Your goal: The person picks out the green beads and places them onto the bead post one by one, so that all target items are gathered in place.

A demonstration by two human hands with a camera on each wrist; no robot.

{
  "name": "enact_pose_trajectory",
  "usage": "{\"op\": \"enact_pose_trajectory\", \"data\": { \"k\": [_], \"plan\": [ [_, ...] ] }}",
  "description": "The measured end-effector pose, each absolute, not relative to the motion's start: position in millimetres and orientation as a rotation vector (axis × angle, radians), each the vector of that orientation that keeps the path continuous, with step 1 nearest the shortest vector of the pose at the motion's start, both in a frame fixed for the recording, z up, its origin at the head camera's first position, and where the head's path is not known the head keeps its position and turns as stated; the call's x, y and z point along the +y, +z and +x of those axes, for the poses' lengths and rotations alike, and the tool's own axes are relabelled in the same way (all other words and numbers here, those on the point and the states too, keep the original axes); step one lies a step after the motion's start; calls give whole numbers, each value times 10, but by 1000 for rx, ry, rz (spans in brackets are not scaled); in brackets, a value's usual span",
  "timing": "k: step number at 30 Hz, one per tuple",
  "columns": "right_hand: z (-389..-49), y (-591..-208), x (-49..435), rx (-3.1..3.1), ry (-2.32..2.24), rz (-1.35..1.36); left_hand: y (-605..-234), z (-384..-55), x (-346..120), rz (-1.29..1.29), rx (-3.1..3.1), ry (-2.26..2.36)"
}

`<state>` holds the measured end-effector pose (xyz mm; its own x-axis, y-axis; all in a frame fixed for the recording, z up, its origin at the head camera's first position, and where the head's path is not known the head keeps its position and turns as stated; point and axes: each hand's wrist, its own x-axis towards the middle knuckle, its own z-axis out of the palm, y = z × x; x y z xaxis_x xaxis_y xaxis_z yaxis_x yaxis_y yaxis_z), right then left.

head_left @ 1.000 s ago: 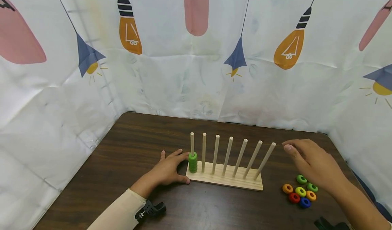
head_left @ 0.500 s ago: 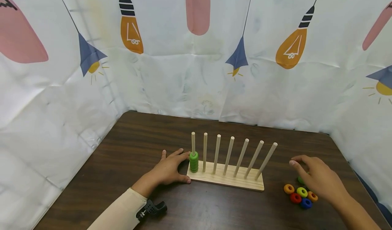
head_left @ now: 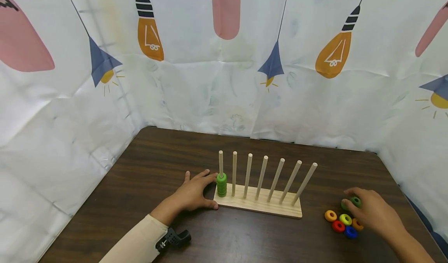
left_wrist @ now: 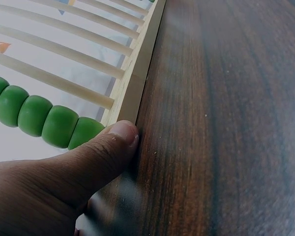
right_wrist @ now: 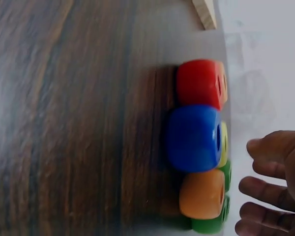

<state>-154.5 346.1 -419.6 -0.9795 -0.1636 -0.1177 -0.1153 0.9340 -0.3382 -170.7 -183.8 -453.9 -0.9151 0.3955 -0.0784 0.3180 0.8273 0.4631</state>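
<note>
A wooden peg stand (head_left: 257,201) has a row of several upright pegs. Green beads (head_left: 221,185) are stacked on its leftmost peg. My left hand (head_left: 192,194) holds the stand's left end, with the thumb (left_wrist: 119,140) against the front edge and the fingers behind, beside the green stack. Over at the right, my right hand (head_left: 379,214) hovers above loose beads, fingers apart and holding nothing. Between its thumb and forefinger a loose green bead (head_left: 356,201) shows in the head view; a second green bead (head_left: 343,205) is partly hidden by the thumb.
Beside the right hand lie loose beads: orange (head_left: 330,216), yellow (head_left: 345,219), red (head_left: 338,227) and blue (head_left: 351,232), plus another orange bead (right_wrist: 201,194). The brown table (head_left: 168,150) meets a printed white curtain (head_left: 196,99) at the back.
My right hand has moved down and away from the pegs to the loose beads, now covering part of the group. The left hand keeps its hold on the stand.
</note>
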Motion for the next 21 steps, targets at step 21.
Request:
{"op": "enact_pose_trajectory", "data": {
  "k": [21],
  "plan": [
    [-1575,-4318,3568,2945,-501,-276,-4545,-1702,-1837,560,2847,676]
  ]
}}
